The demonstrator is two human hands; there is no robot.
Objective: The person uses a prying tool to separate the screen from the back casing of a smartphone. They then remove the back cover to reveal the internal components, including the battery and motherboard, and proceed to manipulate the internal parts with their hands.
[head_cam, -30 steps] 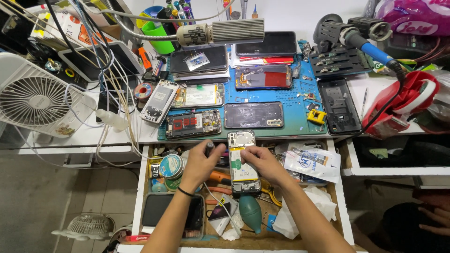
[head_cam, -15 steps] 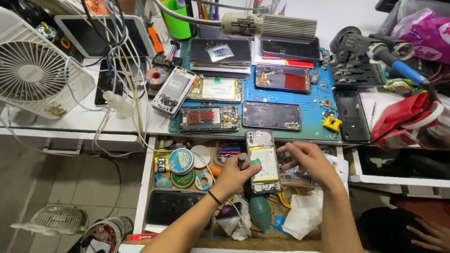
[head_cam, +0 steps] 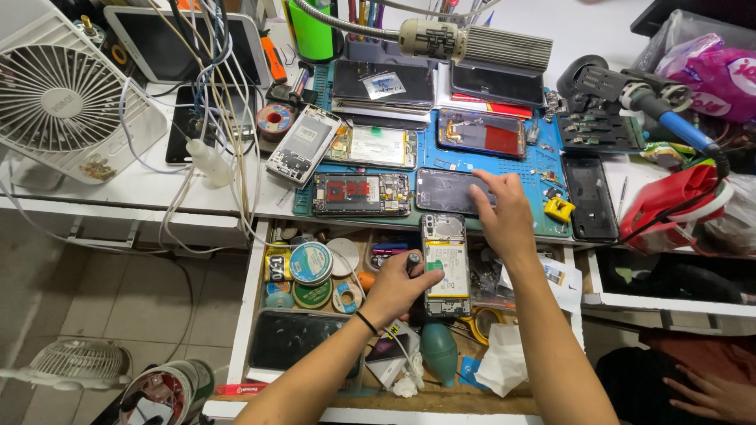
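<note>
An opened phone (head_cam: 446, 266) is grasped in the left hand (head_cam: 402, 287) over the open drawer (head_cam: 250, 277) at the table's front edge. The right hand (head_cam: 504, 216), fingers loose and empty, is stretched to a dark phone panel (head_cam: 450, 191) on the blue mat (head_cam: 543, 169).

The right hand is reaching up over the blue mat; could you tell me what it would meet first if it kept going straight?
The right hand already lies over a dark phone panel; beyond its fingertips, probably the red-and-dark opened phone. Depth is unclear.
</note>
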